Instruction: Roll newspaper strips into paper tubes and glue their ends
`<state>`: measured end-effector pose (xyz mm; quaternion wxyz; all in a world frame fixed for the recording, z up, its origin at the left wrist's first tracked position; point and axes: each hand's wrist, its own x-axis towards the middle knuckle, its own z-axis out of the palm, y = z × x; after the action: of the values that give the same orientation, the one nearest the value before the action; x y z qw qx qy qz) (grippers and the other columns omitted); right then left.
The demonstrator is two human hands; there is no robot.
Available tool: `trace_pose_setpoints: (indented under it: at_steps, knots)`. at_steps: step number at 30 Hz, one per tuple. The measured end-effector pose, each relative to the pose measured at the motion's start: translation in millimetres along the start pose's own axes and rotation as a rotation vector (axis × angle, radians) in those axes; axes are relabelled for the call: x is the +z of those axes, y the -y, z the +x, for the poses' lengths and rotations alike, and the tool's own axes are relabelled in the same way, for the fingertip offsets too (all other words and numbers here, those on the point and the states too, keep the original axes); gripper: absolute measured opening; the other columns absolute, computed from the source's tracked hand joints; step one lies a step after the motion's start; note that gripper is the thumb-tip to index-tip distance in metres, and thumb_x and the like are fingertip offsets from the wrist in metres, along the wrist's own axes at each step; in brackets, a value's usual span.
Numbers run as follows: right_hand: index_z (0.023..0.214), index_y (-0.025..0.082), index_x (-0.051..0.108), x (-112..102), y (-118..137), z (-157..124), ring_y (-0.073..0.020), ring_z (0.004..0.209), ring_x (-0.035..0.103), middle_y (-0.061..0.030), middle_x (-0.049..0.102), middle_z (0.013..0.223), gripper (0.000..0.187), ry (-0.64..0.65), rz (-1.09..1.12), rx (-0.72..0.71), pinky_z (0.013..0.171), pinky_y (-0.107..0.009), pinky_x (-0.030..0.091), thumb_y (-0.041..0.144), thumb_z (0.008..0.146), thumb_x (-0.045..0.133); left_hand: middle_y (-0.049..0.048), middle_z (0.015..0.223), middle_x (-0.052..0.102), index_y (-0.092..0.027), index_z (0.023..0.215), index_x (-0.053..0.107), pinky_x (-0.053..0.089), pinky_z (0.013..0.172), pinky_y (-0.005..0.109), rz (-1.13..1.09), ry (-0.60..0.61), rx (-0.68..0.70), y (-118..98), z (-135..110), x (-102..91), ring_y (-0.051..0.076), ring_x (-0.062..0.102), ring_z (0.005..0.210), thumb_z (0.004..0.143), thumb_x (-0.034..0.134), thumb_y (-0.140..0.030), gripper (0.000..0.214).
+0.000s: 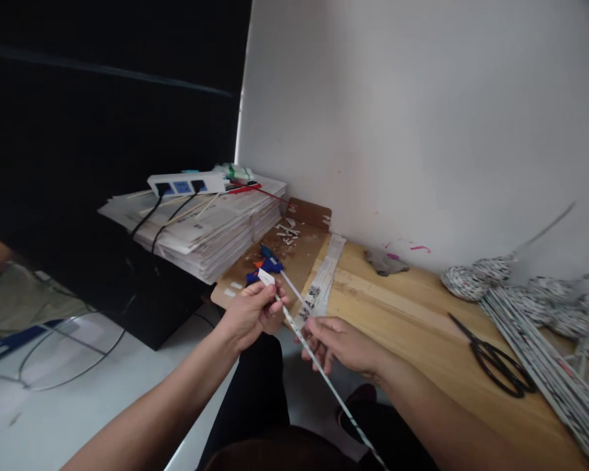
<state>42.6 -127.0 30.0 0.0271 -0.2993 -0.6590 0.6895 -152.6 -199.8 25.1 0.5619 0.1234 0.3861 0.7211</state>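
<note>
Between the thumb and fingers of my left hand [255, 307] is the upper end of a thin rolled paper tube [334, 394], where a small white paper flap [266, 277] sticks out. My right hand [341, 343] is closed around the tube a little lower down, thumb above and curled fingers beneath. The tube slants down to the right past my lap. Just beyond my left hand a blue hot glue gun [271, 261] lies on a brown board [302, 252]. A thin white rod [294, 288] runs from near the gun toward my right fingertips; whether they touch it I cannot tell.
A paper stack [226, 239] at the left carries a power strip [184, 185] with black cords. On the wooden table [387, 307] lie a printed paper strip [326, 275], a grey rag [385, 261], black scissors [495, 360], paper tubes [540, 379] and wound paper balls [464, 282].
</note>
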Motion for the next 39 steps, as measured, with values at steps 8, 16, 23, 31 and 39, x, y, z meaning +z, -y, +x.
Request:
trace_pose_setpoints:
  at_steps: [8, 16, 23, 31, 39]
  knots:
    - [0.124, 0.021, 0.060, 30.3, 50.5, 111.3, -0.0141, 0.075, 0.065, -0.0057, 0.070, 0.097, 0.035, -0.247, -0.429, -0.197, 0.064, -0.025, 0.050, 0.040, 0.096, 0.050, 0.0080, 0.077, 0.072, -0.007, 0.087, 0.073, 0.060, 0.062, 0.015, 0.006, -0.038, 0.075, -23.3, -29.9, -32.7, 0.012, 0.071, 0.067, 0.086, 0.065, -0.008, 0.008]
    - [0.118, 0.019, 0.062, 50.8, 62.3, 161.6, -0.0322, 0.102, 0.066, -0.0164, 0.071, 0.109, 0.049, -0.465, -1.008, -0.182, 0.086, -0.041, 0.047, 0.057, 0.095, 0.040, 0.0121, 0.085, 0.075, -0.008, 0.092, 0.074, 0.062, 0.074, 0.022, -0.021, 0.035, 0.030, -29.4, -41.4, -48.4, 0.020, 0.075, 0.080, 0.086, 0.069, -0.016, 0.012]
    - [0.096, 0.022, 0.057, 37.8, 48.6, 149.7, -0.0284, 0.084, 0.068, -0.0092, 0.069, 0.083, 0.016, -0.668, -0.698, -0.102, 0.077, -0.041, 0.050, 0.029, 0.082, 0.061, 0.0103, 0.087, 0.073, -0.008, 0.091, 0.073, 0.062, 0.068, 0.020, -0.038, -0.008, 0.021, -28.8, -40.2, -61.6, 0.019, 0.075, 0.078, 0.084, 0.070, -0.015, 0.010]
    - [0.088, 0.017, 0.056, 24.2, 37.2, 100.6, -0.0123, 0.060, 0.063, -0.0024, 0.062, 0.072, 0.016, -0.395, 0.163, 0.030, 0.058, -0.025, 0.056, 0.010, 0.075, 0.061, 0.0071, 0.080, 0.070, -0.009, 0.089, 0.072, 0.061, 0.061, 0.018, -0.062, -0.049, 0.005, -26.5, -42.5, -64.3, 0.017, 0.074, 0.073, 0.083, 0.072, -0.015, 0.009]
    - [0.100, 0.024, 0.059, 29.0, 24.4, 39.5, -0.0062, 0.058, 0.050, 0.0015, 0.060, 0.090, 0.036, -0.076, 0.615, -0.139, 0.045, -0.017, 0.036, 0.012, 0.069, 0.071, 0.0068, 0.077, 0.070, -0.008, 0.081, 0.072, 0.059, 0.058, 0.017, -0.034, -0.015, 0.007, -20.9, -46.0, -54.7, 0.012, 0.070, 0.067, 0.083, 0.072, -0.014, 0.006]
